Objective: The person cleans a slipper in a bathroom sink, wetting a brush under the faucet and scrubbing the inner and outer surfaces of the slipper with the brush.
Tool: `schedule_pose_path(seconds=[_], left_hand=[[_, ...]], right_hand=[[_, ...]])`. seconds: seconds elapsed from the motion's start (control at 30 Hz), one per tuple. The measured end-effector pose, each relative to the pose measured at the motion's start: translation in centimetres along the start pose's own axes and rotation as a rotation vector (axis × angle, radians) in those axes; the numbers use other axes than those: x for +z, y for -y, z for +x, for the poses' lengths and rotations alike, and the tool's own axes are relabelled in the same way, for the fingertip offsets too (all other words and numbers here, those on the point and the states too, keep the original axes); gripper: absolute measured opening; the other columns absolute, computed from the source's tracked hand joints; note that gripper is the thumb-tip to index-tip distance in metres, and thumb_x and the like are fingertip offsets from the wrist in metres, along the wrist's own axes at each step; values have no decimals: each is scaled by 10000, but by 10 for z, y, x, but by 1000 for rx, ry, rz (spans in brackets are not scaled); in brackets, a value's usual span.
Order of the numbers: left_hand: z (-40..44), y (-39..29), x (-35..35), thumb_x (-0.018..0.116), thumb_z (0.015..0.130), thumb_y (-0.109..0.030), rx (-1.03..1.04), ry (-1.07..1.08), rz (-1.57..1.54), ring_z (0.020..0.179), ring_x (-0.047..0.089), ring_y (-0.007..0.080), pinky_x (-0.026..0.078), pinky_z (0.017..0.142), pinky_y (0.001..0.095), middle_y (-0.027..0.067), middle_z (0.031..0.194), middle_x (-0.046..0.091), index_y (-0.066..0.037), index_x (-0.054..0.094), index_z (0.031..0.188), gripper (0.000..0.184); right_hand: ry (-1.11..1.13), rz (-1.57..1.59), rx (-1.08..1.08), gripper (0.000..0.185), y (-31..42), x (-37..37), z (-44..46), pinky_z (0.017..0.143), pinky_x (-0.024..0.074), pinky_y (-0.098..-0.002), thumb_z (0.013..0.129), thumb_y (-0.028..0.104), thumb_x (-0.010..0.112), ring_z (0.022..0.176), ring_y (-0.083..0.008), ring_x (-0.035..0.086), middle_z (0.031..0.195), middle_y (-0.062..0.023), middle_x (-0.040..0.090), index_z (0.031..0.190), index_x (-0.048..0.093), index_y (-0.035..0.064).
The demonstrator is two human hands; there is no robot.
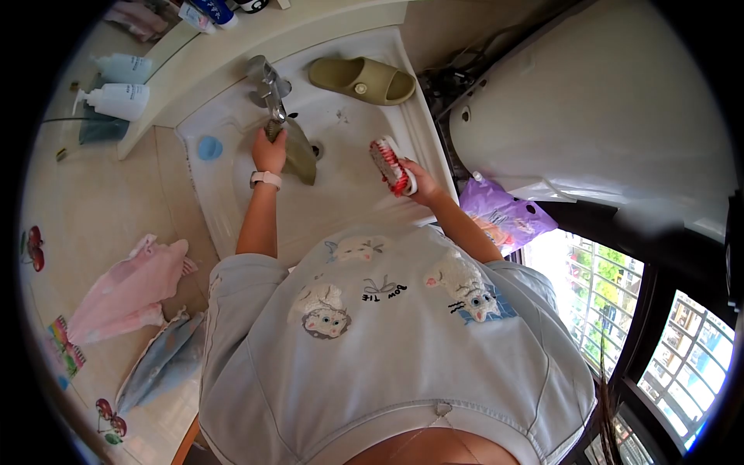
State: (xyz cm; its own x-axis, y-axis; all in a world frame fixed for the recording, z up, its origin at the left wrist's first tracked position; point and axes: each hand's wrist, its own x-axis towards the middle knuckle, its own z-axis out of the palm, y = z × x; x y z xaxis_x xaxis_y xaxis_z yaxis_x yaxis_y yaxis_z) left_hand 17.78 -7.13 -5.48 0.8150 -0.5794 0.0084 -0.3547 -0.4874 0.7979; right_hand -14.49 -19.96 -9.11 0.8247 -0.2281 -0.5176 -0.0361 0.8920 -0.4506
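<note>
My left hand (270, 153), with a pale watch on its wrist, grips an olive green slipper (301, 161). That slipper is tilted under the chrome faucet (270, 91), inside the white sink (349, 203) and close to the drain (316, 149). A scrub brush (391, 164) with red and white bristles is in my right hand (421, 184), above the right side of the basin and apart from the slipper. Its bristles face up and left. The matching olive slipper (376, 80) lies on the sink's far right ledge. My fingers partly cover the held slipper's near end.
A blue round disc (209, 148) sits on the sink's left ledge. A white pump bottle (116, 101) and tubes (215, 12) stand on the counter. Right of the sink are a large white appliance (573, 108) and a purple bag (508, 213). Pink cloth (132, 288) hangs at left.
</note>
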Motion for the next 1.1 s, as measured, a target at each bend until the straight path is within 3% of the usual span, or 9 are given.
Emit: schedule_pose_path(seconds=[0.17,0.37,0.43,0.6,0.7,0.8,0.83,0.9,1.1], left_hand=[[-13,-8,21,682,736,-233,67,-255,185,736,566,304,439,680,383,150,826,592,-1,549,942,337],[-25,-10,0,715,690,-299,-113,4,-485,858,555,338,440,756,403,148,928,594,-13,524,1030,483],[-30,-5,-16,723,656,-344,369,75,285,1028,482,322,372,895,406,146,1076,547,-30,526,1068,554],[-18,-7,-43,681,673,-436,433,237,826,1108,451,314,244,985,478,151,1160,532,-44,543,1088,587],[-3,-3,-48,608,749,-385,47,421,813,973,565,292,237,987,488,156,964,630,-13,587,1028,466],[12,16,-44,615,747,-286,-125,440,588,1007,553,302,303,971,427,177,1030,606,-37,558,1110,444],[21,41,-33,615,747,-286,-123,443,589,1007,553,302,303,971,427,177,1030,606,-37,558,1110,444],[27,75,-16,594,726,-146,7,569,7,1030,538,316,370,924,378,163,1122,573,-106,509,1217,501],[17,12,14,600,673,-53,192,601,480,1142,483,273,372,947,361,119,1234,519,-171,379,1345,717]], right_hand=[[30,5,4,415,2,0,-2,717,492,-336,858,338,516,892,-213,589,1013,-108,584,1171,468,69],[77,-11,15,460,3,-5,1,638,488,-313,851,374,508,847,-205,592,991,-119,594,1195,462,73],[96,-22,24,477,3,-1,-1,609,486,-305,845,391,508,822,-202,593,977,-122,598,1198,462,74],[34,-49,10,512,3,0,-1,545,472,-285,824,436,512,757,-200,594,938,-120,609,1190,477,79],[65,-47,13,509,2,-2,0,542,471,-286,826,437,510,746,-199,594,938,-118,611,1192,476,84],[44,-35,7,504,2,-1,-1,540,470,-284,833,437,500,724,-198,594,932,-117,612,1196,475,89],[42,-32,6,504,2,1,-2,540,470,-284,833,437,500,724,-198,594,932,-117,612,1196,475,89],[-31,-41,9,492,3,6,-4,553,470,-288,841,434,486,713,-198,593,930,-116,615,1193,478,89],[51,-36,7,477,1,-2,-3,602,473,-297,849,423,484,766,-204,592,963,-119,612,1189,482,89]])
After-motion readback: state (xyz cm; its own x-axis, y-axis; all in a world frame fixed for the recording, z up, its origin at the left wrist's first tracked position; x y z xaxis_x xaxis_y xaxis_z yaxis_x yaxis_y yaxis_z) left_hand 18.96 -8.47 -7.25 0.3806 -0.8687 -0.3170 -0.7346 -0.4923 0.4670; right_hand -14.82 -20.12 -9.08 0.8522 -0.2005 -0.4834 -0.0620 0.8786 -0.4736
